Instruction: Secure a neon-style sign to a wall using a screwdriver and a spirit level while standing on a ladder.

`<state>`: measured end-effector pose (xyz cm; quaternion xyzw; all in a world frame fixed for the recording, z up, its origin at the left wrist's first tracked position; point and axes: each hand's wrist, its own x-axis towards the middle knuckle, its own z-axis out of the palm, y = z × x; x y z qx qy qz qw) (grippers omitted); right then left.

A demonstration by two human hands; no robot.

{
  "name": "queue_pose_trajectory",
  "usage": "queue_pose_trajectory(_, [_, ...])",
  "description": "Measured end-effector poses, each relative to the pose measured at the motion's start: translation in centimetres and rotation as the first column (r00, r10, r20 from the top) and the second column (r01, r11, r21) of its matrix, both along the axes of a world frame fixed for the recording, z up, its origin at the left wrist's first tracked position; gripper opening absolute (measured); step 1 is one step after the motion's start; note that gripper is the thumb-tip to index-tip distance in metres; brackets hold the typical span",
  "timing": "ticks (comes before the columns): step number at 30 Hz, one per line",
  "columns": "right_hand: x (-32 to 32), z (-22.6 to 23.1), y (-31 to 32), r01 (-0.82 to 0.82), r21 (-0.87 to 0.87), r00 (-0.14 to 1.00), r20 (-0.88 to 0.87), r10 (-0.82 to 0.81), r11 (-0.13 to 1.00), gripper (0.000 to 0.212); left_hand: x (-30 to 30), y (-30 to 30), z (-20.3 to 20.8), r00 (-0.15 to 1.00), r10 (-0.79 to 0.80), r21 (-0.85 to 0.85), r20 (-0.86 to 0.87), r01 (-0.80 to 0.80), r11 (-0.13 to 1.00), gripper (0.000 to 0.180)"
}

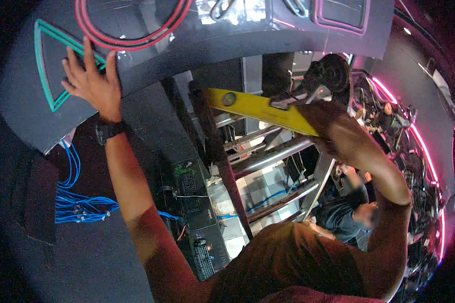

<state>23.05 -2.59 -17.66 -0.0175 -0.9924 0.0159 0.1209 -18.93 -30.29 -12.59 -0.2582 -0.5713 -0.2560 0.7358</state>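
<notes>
My left hand [92,85] lies with fingers spread on a dark glossy panel [131,68], over a green triangle outline [44,65]. A dark watch [107,132] is on that wrist. In my right hand [324,123] is a yellow spirit level [258,111], gripped near its right end. Its other end points left, over the upper part of a ladder [227,177]. The fingers of the right hand are in shadow. Close by on the panel are a red ring outline [136,46] and a pink rounded square outline [340,28].
Bundled blue cables [83,206] hang from the wall at left. Far below are a desk with keyboards [203,258] and a tiled floor [236,246]. Another person [341,217] is below, right of the ladder. Pink light strips [423,151] line the right side above clutter.
</notes>
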Motion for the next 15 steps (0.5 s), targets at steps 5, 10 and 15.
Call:
queue_pose_trajectory(5, [7.9, 3.8, 0.8, 0.289, 0.021, 0.888, -0.379, -0.26, 0.957, 0.067, -0.4, -1.3, -0.7, 1.0, 0.008, -0.015, 0.026, -0.008, 1.0, 0.071])
queue_pose_trajectory(10, [4.9, 6.5, 1.7, 0.209, 0.184, 0.796, -0.602, -0.058, 0.96, 0.065, -0.5, -1.5, -0.6, 0.999, 0.006, -0.032, -0.036, -0.007, 0.999, 0.075])
queue_pose_trajectory(15, [-5.1, 5.9, 2.4, -0.087, 0.341, 0.748, -0.598, 0.288, 0.936, 0.077, -0.5, -1.2, -0.5, 0.999, -0.018, -0.056, -0.038, 0.016, 0.998, 0.079])
